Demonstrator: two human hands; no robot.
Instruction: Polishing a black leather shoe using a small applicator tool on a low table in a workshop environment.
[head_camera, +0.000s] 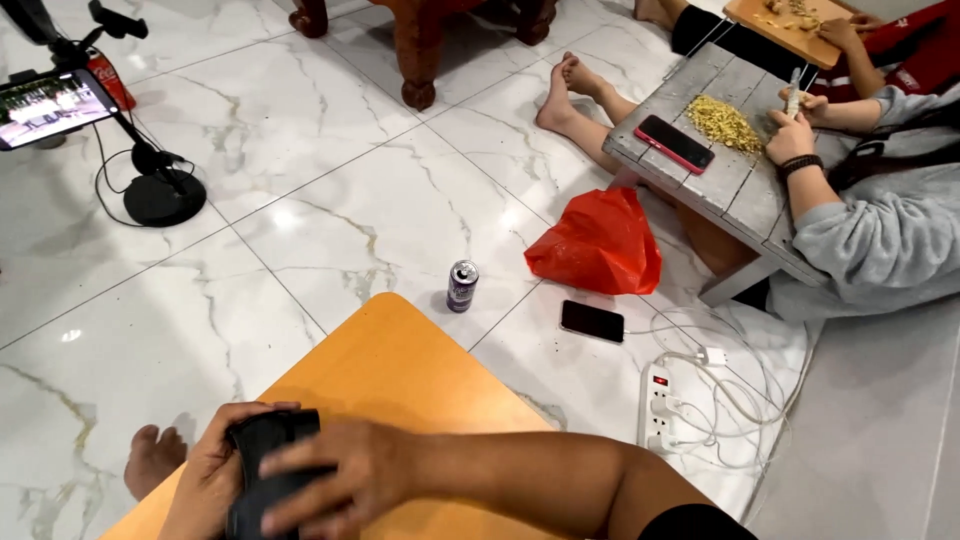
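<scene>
The marble floor (300, 200) carries everything in view. An orange board (400, 370) lies low over it in front of the person, one rounded corner pointing toward a drink can (462, 286) that stands upright on the floor just beyond that corner.

At the upper right, a grey slatted table (735, 180) holds a pile of chopped yellow pieces (725, 123) and a red phone (675, 143) near its left edge; a co-worker's hands (795, 125) work at the pile. A red plastic bag (600, 245) sits on the floor beside that table. A black phone (592, 321) and a white power strip (657, 405) with loose cables lie near the board's right edge. A phone tripod (150, 170) stands at the upper left.

The black folded object (262, 470) rests at the near left edge of the orange board. The left hand (210, 480) wraps it from the left, fingers curled around its side. The right hand (345, 475) covers it from above, fingers spread slightly and pressed down on it.

Risk, as judged: the object overhangs the board's edge, so a loosened grip could drop it to the floor. A wide elbow swing could tip the can.
</scene>
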